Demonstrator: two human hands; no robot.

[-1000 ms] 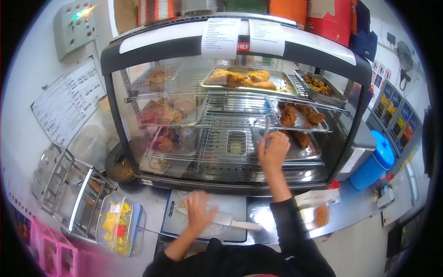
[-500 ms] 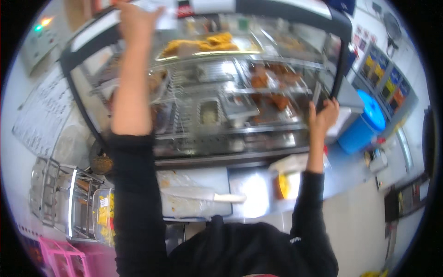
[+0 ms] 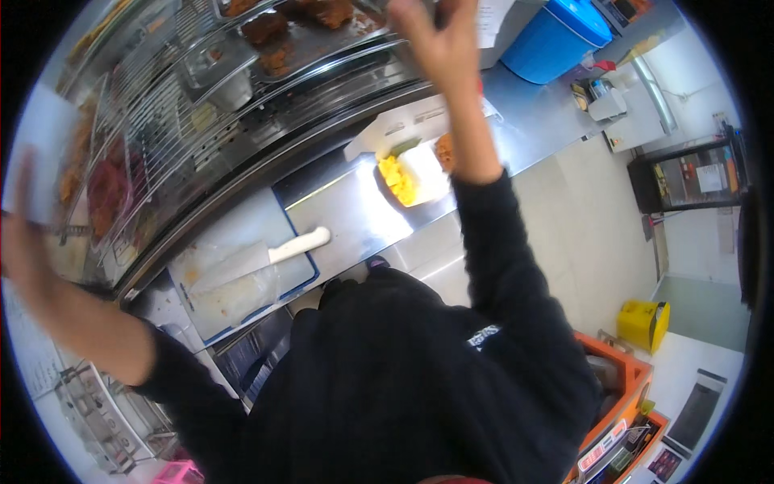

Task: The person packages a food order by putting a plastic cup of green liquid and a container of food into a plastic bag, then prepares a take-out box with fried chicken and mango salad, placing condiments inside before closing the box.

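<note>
My left hand (image 3: 31,246) is raised at the left end of the display case, blurred, with a finger stretched upward and nothing seen in it. Near the right end of the case my right hand (image 3: 445,48) has its thumb and fingers spread; the fingertips run out of the picture. Inside the case (image 3: 234,165) are wire racks (image 3: 153,121), a metal pan (image 3: 218,68) and a tray of browned fried pieces (image 3: 266,32). In front of it, an open carton (image 3: 415,129) holds yellow food (image 3: 397,179), a white container and a fried piece.
A white-handled knife (image 3: 298,244) lies on a stained cutting board (image 3: 242,302) on the steel counter (image 3: 355,206). A blue lidded bin (image 3: 556,40) stands beyond the counter's right part. Orange-edged shelving (image 3: 621,387) and a yellow bin (image 3: 643,324) are at lower right.
The view has swung to the right and down. Earlier my hands were at the case's dark-framed front, left hand at the top edge, right hand at the side; that frame is out of sight now.
</note>
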